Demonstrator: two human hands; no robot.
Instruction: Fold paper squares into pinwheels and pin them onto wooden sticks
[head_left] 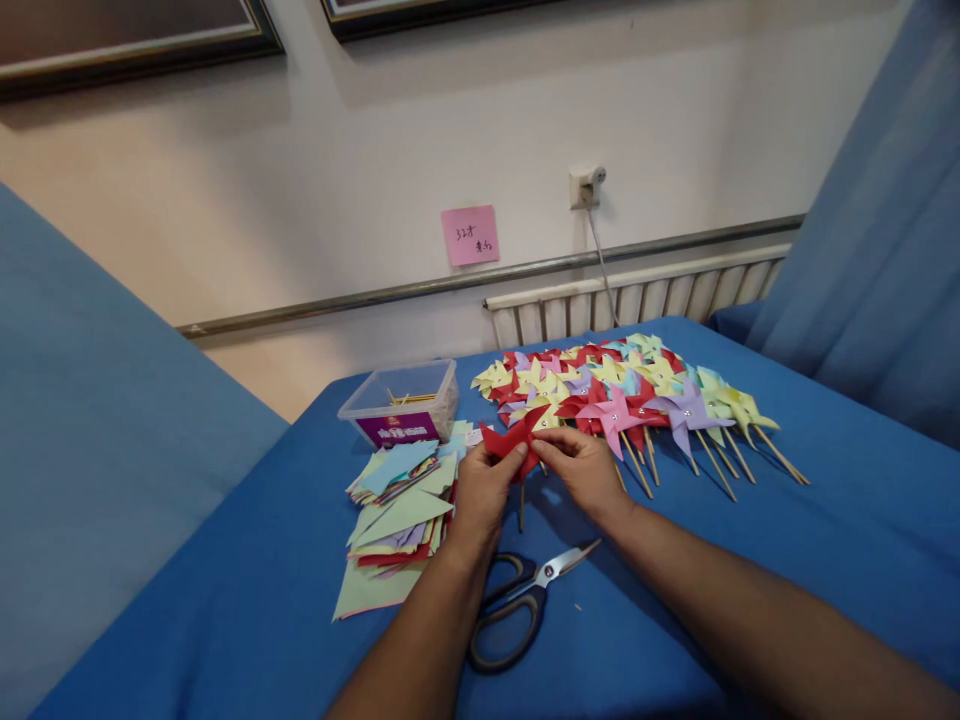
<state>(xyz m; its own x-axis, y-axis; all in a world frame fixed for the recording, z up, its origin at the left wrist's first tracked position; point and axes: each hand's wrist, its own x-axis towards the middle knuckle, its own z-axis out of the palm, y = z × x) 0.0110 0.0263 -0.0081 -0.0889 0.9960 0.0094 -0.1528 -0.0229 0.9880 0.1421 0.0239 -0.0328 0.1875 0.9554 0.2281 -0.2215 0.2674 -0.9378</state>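
- A blue cloth covers the worktop (285,625).
- Dark-handled scissors (549,572) lie on it just beside the left forearm, blades pointing right and away.
- The hands are close together, both pinching a red paper pinwheel (513,440) above the worktop: the left hand (482,485) grips its left side, and the right hand (581,468) has its fingertips near the middle. A thin stick (522,508) points down below the red paper.
- Left of the left hand, loose paper sheets (401,520) in green, yellow, purple, red and blue lie in an uneven pile.
- Beyond the pile stands a clear plastic box (367,396) with a purple label (403,428) and several sticks (412,399) inside.
- To the right, past the hands, many pinwheels (616,415) on sticks lie crowded in rows.
- Behind the worktop are a radiator (651,300) and a metal rail (420,288).
- On the wall are a pink note (470,236) with handwriting and a socket (581,190) with a plugged-in cord.
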